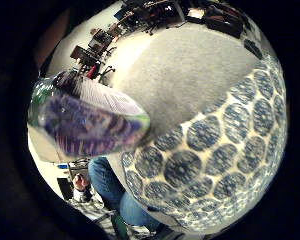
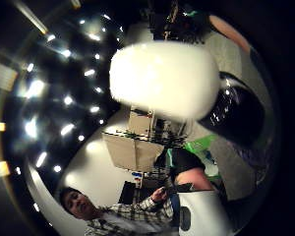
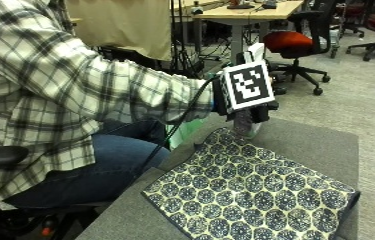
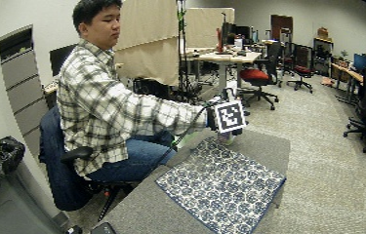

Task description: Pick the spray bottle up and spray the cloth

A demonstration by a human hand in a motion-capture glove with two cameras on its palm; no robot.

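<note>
Holding the spray bottle [image 3: 248, 124] above the far corner of the patterned cloth [image 3: 253, 192], just clear of the grey worktop [image 3: 313, 137]. Right hand [image 3: 240, 102] mostly covered in the outside view, but bottle body hanging under it and close to the palm in the little finger side view, so fingers judged curled round the bottle. Lifting step appears done; spraying step in hand, not yet seen as begun. Next move probably calls for turning the white nozzle head [image 2: 164, 78] down toward the cloth and pressing the trigger. Trigger not visible in any view. Fingers themselves hidden. Direction of the nozzle hard to make out. Label of the bottle unreadable. Near edge of the cloth cut off in the outside view.
</note>
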